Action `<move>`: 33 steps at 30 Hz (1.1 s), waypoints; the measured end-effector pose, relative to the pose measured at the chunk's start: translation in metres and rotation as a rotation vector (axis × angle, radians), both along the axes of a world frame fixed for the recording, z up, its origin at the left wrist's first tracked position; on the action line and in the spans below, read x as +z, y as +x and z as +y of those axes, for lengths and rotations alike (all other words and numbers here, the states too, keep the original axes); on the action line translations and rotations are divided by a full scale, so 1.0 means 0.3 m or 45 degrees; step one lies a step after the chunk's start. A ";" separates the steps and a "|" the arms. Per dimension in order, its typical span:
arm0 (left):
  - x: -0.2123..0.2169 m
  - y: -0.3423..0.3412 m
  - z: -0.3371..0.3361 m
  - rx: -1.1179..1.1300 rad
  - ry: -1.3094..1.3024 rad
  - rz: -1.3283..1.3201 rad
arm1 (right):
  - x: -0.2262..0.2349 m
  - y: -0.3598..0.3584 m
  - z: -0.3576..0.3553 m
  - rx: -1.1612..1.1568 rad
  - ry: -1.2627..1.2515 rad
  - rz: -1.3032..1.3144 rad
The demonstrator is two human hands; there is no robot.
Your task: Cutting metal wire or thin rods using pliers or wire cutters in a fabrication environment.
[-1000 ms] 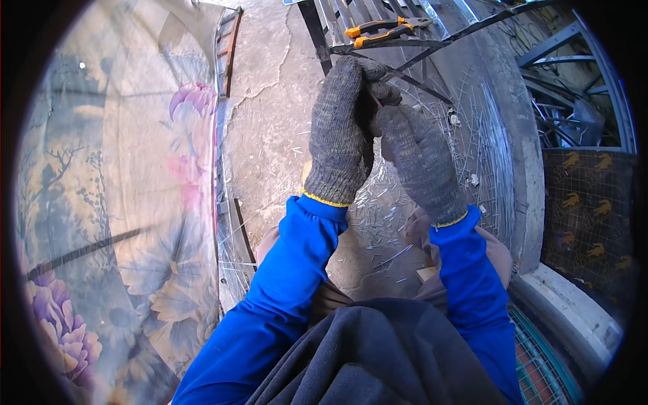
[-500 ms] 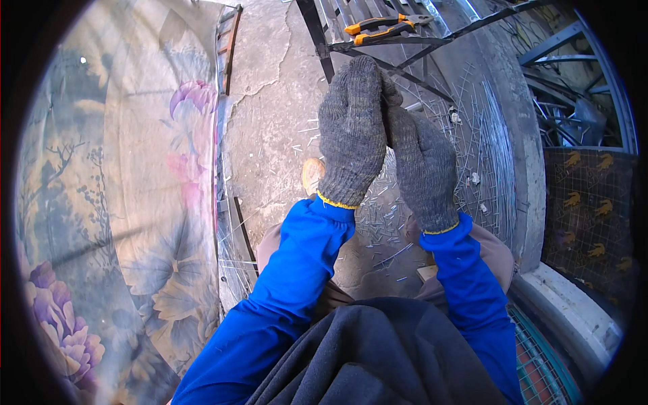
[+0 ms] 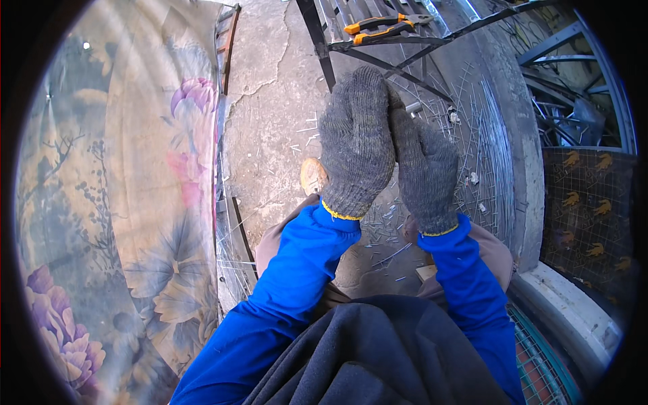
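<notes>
Clearly, both hands are raised in front of the chest in grey knitted gloves with yellow cuffs: the left hand and the right hand are pressed together side by side, fingers straight and pointing up. Whether anything thin is pinched between them cannot be told; nothing is seen clamped in either palm.

Beneath them, short wire offcuts are scattered over the cracked concrete floor, thickest between the knees. Orange-handled pliers are laid on a dark metal frame near the floor's far edge, well apart from the hands. A roll of wire mesh is stood along the right edge, and a flowered cloth is spread along the left.

Several risks can be judged from this. Loose-knit gloves could be pierced or snagged by the cut wire ends and mesh tips. Offcuts underfoot could be knelt on or slipped upon. The pliers, set near the frame's edge, could be knocked off.
</notes>
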State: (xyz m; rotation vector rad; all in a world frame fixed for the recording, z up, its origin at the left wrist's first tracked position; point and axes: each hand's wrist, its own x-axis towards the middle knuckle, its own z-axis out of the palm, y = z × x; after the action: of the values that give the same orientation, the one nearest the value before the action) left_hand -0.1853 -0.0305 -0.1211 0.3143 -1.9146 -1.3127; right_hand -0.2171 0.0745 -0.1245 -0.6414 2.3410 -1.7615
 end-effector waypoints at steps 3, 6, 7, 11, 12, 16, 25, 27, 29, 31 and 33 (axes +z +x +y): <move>-0.017 -0.007 0.029 0.085 0.116 0.022 | 0.004 0.018 -0.005 -0.011 0.004 -0.047; -0.027 -0.014 0.025 0.141 0.062 -0.044 | -0.009 0.025 -0.013 -0.023 -0.042 -0.123; -0.027 -0.015 0.024 0.143 0.063 -0.044 | -0.019 0.025 -0.012 -0.027 -0.053 -0.146; -0.026 -0.018 0.041 0.153 0.043 -0.004 | -0.033 0.030 -0.016 -0.072 -0.064 0.097; -0.024 -0.017 0.051 0.148 0.171 0.042 | -0.029 0.038 -0.012 -0.046 -0.091 0.009; -0.007 -0.008 0.052 0.149 0.133 0.033 | -0.028 0.048 -0.013 0.012 -0.091 0.224; -0.009 -0.010 0.016 0.112 0.211 0.028 | -0.080 0.057 -0.059 -0.057 -0.270 -0.042; -0.018 -0.009 0.007 -0.013 0.386 0.047 | -0.080 0.060 -0.069 -0.087 -0.246 -0.082; -0.037 -0.024 -0.025 -0.011 0.329 0.084 | -0.074 0.054 -0.089 -0.126 -0.219 -0.122; -0.049 -0.034 -0.039 -0.006 0.271 0.121 | -0.086 0.045 -0.096 -0.112 -0.209 -0.247; -0.051 -0.036 -0.032 0.040 0.335 0.088 | -0.079 0.037 -0.101 -0.088 -0.147 -0.101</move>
State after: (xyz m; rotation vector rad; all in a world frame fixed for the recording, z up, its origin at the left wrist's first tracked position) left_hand -0.1961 -0.0402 -0.1363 0.4232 -1.6745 -1.5365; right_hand -0.2060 0.0443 -0.1482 -0.5014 2.2486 -1.9265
